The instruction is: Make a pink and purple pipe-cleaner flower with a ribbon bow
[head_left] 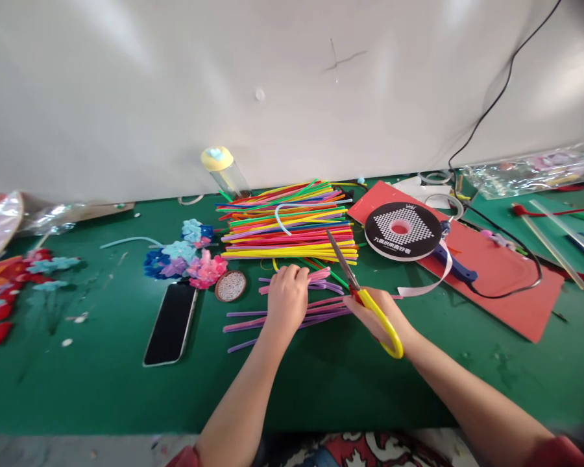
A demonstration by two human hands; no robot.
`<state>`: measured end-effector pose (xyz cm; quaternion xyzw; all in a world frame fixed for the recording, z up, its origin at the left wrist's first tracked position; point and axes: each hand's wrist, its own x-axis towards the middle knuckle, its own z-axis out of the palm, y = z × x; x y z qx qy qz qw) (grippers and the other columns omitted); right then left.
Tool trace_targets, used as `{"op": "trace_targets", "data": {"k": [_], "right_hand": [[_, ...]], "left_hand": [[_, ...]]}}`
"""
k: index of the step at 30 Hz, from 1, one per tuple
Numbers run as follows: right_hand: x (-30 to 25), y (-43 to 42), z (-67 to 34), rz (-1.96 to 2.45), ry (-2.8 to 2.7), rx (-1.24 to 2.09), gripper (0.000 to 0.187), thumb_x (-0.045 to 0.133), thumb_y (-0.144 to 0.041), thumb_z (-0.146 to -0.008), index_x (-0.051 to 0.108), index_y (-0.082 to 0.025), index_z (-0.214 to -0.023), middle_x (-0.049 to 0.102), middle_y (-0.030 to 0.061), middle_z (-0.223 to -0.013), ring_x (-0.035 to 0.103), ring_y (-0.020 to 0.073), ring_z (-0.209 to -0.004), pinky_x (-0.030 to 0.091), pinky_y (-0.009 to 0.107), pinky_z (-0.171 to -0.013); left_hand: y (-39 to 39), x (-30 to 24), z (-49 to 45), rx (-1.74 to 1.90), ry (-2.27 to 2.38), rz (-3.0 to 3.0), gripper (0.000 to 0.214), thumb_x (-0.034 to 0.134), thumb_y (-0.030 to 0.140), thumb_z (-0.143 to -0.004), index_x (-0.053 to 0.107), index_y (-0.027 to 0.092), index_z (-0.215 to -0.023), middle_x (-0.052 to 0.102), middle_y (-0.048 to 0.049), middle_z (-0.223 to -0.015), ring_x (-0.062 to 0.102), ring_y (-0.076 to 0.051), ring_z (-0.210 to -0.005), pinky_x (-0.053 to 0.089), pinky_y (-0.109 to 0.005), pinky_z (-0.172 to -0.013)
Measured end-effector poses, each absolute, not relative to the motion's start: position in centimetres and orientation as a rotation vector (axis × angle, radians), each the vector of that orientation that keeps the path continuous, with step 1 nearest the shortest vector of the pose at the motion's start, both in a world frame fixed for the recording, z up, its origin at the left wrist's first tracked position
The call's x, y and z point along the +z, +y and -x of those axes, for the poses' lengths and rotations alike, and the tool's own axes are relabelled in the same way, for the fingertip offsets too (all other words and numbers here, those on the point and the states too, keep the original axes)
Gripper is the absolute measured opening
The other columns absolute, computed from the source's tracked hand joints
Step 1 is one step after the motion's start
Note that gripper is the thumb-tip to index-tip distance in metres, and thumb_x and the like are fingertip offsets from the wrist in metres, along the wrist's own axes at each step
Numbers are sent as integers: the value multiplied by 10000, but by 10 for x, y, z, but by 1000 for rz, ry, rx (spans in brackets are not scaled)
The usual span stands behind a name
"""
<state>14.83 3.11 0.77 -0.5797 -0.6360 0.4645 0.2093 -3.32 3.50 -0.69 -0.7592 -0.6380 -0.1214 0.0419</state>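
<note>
My left hand (288, 295) is closed over short pink and purple pipe cleaners (327, 285) at the middle of the table; its fingertips are partly hidden. In my right hand (387, 311) are scissors with yellow handles (382, 323), their blades looking closed and pointing away to the upper left. Longer purple and pink pipe cleaners (246, 322) lie loose under my left wrist and reach toward my right hand. Just beyond my hands is a big pile of many-coloured pipe cleaners (292, 224), with a curved light-blue one (278, 217) on top.
A phone (171, 324), a round dish of small beads (230, 286) and pipe-cleaner flowers (185, 256) lie left. A yellow-lidded jar (224, 170) stands behind. Right are a ribbon spool (403, 231), a red board (511, 279), a blue-handled tool (455, 264) and its black cable (509, 78).
</note>
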Motion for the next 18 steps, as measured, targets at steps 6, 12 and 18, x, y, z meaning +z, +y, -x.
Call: {"op": "trace_targets", "data": {"k": [6, 12, 18], "right_hand": [[7, 39, -159, 1836, -2306, 639, 210, 475, -352, -781, 463, -187, -652, 553, 37, -557, 498, 149, -482, 259, 242, -458], [9, 47, -167, 1933, -2539, 456, 227, 460, -377, -802, 540, -165, -785, 642, 96, -720, 608, 221, -628, 281, 257, -483], [11, 54, -177, 1897, -2623, 395, 153, 542, -267, -758, 587, -154, -851, 650, 93, -849, 620, 237, -769, 377, 274, -579]], "left_hand": [[35, -6, 34, -273, -1920, 2401, 227, 410, 64, -804, 600, 162, -879, 622, -68, -840, 573, -205, -795, 442, -320, -696], [35, -6, 33, -141, -1994, 2371, 250, 401, -4, -744, 572, 146, -847, 616, -82, -815, 566, -230, -804, 430, -341, -685], [34, -4, 34, -192, -1999, 2334, 252, 393, -17, -734, 553, 152, -831, 604, -82, -803, 566, -229, -800, 430, -347, -699]]}}
